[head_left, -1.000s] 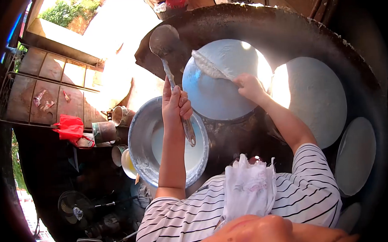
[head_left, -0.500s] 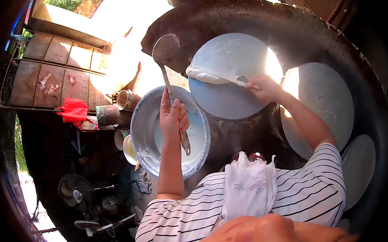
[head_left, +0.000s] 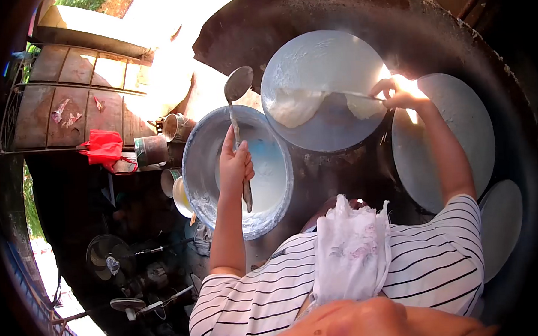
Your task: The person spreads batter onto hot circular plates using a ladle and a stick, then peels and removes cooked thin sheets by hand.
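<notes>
Currently, I see left grip (head_left: 236, 163) closed round ladle (head_left: 239, 85); right grip (head_left: 402, 95) pinches thin strip (head_left: 357, 94), material unclear; pale batter (head_left: 296, 108) covers part of round griddle (head_left: 330, 134), rest seemingly bare.

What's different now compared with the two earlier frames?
The right hand has moved right, to the edge of the round plate, with its thin spreader; the long band of white mixture now shows as separate patches. The left hand has drawn the ladle back, nearer the tub. Both hands kept their holds; the tub and red bag stayed put.
</notes>
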The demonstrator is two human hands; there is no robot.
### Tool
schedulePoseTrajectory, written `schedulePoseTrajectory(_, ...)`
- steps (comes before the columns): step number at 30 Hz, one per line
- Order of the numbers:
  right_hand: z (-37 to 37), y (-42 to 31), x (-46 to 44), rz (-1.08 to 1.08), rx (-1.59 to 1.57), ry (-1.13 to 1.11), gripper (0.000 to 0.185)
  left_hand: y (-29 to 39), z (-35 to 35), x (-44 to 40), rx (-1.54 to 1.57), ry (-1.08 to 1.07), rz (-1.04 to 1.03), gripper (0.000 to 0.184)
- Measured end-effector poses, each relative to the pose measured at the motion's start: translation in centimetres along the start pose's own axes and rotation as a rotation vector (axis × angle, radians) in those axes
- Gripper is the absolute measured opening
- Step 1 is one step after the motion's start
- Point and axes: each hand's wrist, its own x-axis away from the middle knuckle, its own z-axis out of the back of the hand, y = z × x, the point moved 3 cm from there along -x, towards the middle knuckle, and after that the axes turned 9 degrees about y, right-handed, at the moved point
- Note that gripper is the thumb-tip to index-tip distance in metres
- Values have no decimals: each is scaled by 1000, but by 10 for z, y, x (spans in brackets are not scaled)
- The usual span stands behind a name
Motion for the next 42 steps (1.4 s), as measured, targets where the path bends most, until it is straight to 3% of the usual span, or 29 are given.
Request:
schedulePoseTrajectory(2,-39,28,-19,77,-158,248,34,-27,-19,-12,53,-48,57,53)
schedulePoseTrajectory(3,-50,8,-8,248,-2,173,31,-36,-25,-4,47,-43,95,52)
schedulePoseTrajectory(6,-35,-13,51,239,-26,27,33,-36,-16,18,31,-109,124,51)
schedulePoseTrajectory(9,-53,-14,66,117,-86,414,38,-32,-19,16,77,-130,113,50)
schedulePoseTrajectory(13,-100,-10,78,439,390,344,24,-28,-40,12,444,-160,141,47)
schedulePoseTrajectory(15,-104,-48,145,382,510,437,23,-9,-21,33,380,-227,23,46)
schedulePoseTrajectory(18,-153,-49,176,83,-78,702,23,6,22,43,286,-265,-190,48)
schedulePoseTrajectory(20,-228,-88,120,-133,-651,606,31,10,37,39,288,-286,-295,50)
schedulePoseTrajectory(21,-269,-98,81,-122,-768,532,35,13,44,41,329,-307,-266,50)
schedulePoseTrajectory(24,-369,-102,-37,-122,-900,617,22,20,77,49,458,-445,-224,50)
schedulePoseTrajectory(28,-431,-94,-39,-242,-1248,869,25,25,137,49,488,-503,-319,48)
schedulePoseTrajectory(33,-428,-82,51,-234,-1095,1139,33,30,161,50,518,-581,-229,51)
schedulePoseTrajectory(38,-361,-69,38,-278,-1184,1344,28,13,149,52,480,-597,-209,50)
schedulePoseTrajectory(40,-359,-79,37,-241,-1187,1309,30,10,148,51,467,-608,-164,50)
schedulePoseTrajectory(42,-396,-89,60,-293,-951,1125,31,9,146,52,469,-633,-125,50)
